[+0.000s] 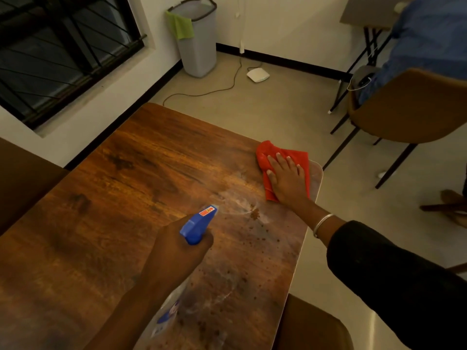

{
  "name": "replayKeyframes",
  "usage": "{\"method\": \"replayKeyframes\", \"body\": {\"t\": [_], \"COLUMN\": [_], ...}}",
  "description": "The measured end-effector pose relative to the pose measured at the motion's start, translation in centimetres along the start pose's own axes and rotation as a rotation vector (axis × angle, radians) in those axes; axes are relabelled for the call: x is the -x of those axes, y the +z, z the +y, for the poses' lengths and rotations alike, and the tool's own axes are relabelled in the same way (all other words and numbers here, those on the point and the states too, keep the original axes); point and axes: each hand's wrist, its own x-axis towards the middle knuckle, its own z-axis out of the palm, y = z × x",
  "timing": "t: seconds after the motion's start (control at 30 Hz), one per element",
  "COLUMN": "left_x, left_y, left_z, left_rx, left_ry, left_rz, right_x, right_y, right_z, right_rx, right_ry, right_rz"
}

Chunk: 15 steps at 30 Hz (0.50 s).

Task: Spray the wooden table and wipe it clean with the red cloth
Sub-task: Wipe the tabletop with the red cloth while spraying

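Note:
The wooden table (121,198) fills the lower left of the head view. Brown crumbs and wet spray streaks (254,214) mark its right side. My left hand (177,253) grips a spray bottle (198,224) with a blue trigger head, nozzle aimed at the crumbs; its clear body shows below my wrist. My right hand (286,178) lies flat, fingers spread, on the red cloth (267,151) at the table's far right corner, pressing it to the wood.
A brown chair (409,107) stands right of the table, with a person in blue seated beyond. Another chair's back (313,324) sits at the table's near right edge. A grey bin (199,44) with a green cloth, a cable and a white device (258,75) are on the floor.

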Motion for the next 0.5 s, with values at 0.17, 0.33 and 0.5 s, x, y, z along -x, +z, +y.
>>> {"method": "replayKeyframes", "body": {"t": [0.17,0.33,0.5], "left_x": [-1.5,-2.1,-2.8], "left_y": [-0.5,-0.4,-0.4], "left_z": [0.3,1.0,0.6], "left_rx": [0.036,-0.007,0.019], "left_ry": [-0.049,-0.015,-0.038], "left_rz": [0.012,0.038,0.011], "right_x": [7.4,13.5,5.2], "right_y": [2.5,3.8,2.8], "right_z": [-4.5,-5.7,-4.6], "right_rx": [0.022,0.07,0.175], "right_ry": [-0.229,-0.529,-0.467], "right_rz": [-0.145,-0.21,-0.105]}}
